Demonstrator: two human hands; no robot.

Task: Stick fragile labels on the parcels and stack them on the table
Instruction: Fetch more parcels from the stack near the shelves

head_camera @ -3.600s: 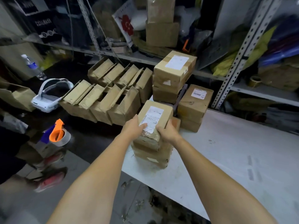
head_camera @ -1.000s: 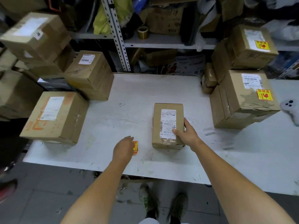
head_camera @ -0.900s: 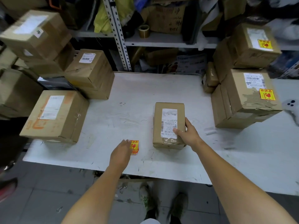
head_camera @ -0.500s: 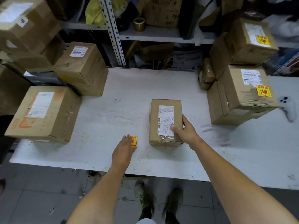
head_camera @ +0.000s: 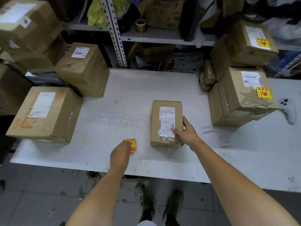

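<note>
A small brown cardboard parcel [head_camera: 166, 128] lies flat mid-tabletop [head_camera: 130, 98], its white shipping label [head_camera: 167, 118] facing up. Just left of it, near the front edge, sits a fanned pile of red-and-yellow fragile labels [head_camera: 132, 144]. At the right, stacked parcels [head_camera: 244, 101] bear such stickers.

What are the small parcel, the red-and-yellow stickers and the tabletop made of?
Small parcel: matte brown cardboard, glossy clear tape wrinkling at its near end. Stickers: likely printed paper, a thin stack. Tabletop: smooth white surface, scuffed; painted or laminated, hard to tell.

1 view only: head-worn wide-angle camera, standing at desk [head_camera: 133, 98] near edge, facing forward and steeply down; close in, shelf [head_camera: 156, 35] behind, floor [head_camera: 40, 193] below.
</note>
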